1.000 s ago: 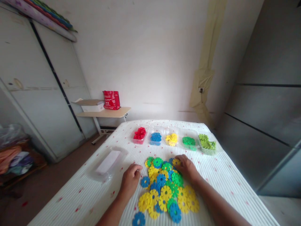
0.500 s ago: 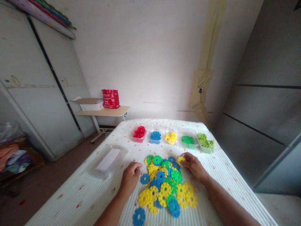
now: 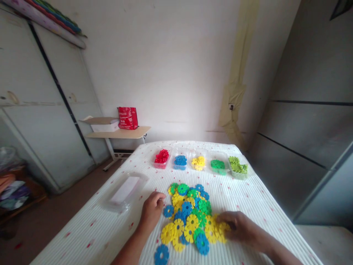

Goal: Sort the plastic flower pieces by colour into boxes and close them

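A heap of mixed flower-shaped plastic discs (image 3: 192, 221), in yellow, blue and green with slotted edges, lies on the table in front of me. To its left rests my left hand (image 3: 152, 210), fingers curled in and nothing visible in them, close to a single blue disc (image 3: 168, 211). My right hand (image 3: 239, 227) is low over a cluster of yellow discs (image 3: 211, 229) on the heap's right side. Its fingers are bent and somewhat blurred around a yellow disc (image 3: 224, 227). The hand partly covers this cluster.
Along the far side stand clear tubs with red (image 3: 161, 157), blue (image 3: 180, 162), yellow (image 3: 198, 162), green (image 3: 218, 166) and light green (image 3: 237, 166) pieces. A clear plastic lid or tray (image 3: 125, 191) with a white label lies at left. A side table (image 3: 121, 134) holds a red bag (image 3: 128, 118).
My right hand has moved from the heap's far right edge, where it held a yellow disc, nearer to me, onto the yellow cluster. The left hand has stayed in place.
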{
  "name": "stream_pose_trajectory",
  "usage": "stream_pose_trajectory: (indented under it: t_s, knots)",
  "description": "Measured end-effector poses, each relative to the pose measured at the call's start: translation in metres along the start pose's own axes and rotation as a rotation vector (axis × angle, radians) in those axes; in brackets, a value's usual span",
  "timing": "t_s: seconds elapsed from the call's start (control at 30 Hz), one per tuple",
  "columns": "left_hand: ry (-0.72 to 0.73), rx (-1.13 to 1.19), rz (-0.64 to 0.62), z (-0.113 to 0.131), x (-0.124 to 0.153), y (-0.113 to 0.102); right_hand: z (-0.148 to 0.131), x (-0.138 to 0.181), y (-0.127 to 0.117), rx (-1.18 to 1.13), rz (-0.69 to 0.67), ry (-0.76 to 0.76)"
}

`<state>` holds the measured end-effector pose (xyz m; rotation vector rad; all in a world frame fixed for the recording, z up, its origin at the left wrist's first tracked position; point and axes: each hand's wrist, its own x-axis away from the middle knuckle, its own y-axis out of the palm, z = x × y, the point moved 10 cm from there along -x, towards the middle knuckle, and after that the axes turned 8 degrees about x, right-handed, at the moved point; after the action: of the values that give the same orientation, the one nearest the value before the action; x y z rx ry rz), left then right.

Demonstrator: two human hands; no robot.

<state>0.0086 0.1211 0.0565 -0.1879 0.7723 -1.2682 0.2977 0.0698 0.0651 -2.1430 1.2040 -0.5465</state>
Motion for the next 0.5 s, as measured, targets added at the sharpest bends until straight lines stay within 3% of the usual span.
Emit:
stream_pose_trajectory:
  t_s: [0.2,0.5]
  knots:
    - [0.011,0.023,0.009,0.001,0.000,-0.001,-0.021,0.001,-0.004,0.146,0.037,-0.051]
    - [0.001,0.024,-0.003,0.000,0.000,0.000,-0.001,-0.002,0.002,0.112,0.019,0.006]
